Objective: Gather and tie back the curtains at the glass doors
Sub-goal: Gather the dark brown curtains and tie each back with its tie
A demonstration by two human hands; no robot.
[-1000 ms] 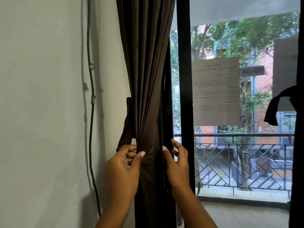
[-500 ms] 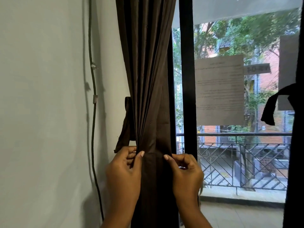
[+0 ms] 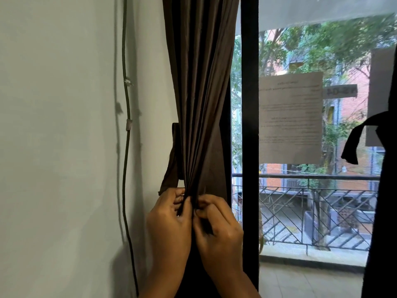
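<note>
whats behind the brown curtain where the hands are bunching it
Behind the brown curtain, a matching tie-back strap pokes out on its wall side, and the black door frame stands at its other edge. Where the strap attaches is covered by the folds.

The curtain (image 3: 199, 93) hangs just left of the door frame (image 3: 249, 125), against the wall (image 3: 64, 125). Left of the curtain a cable (image 3: 126, 147) runs down the wall. A tie-back strap (image 3: 171, 160) hangs at the curtain's left edge. Both hands meet on the curtain's folds below the strap: left hand (image 3: 169, 220), right hand (image 3: 217, 229). Right of the frame, a paper (image 3: 290, 117) sits on the glass; a railing (image 3: 311, 203) stands beyond.
</note>
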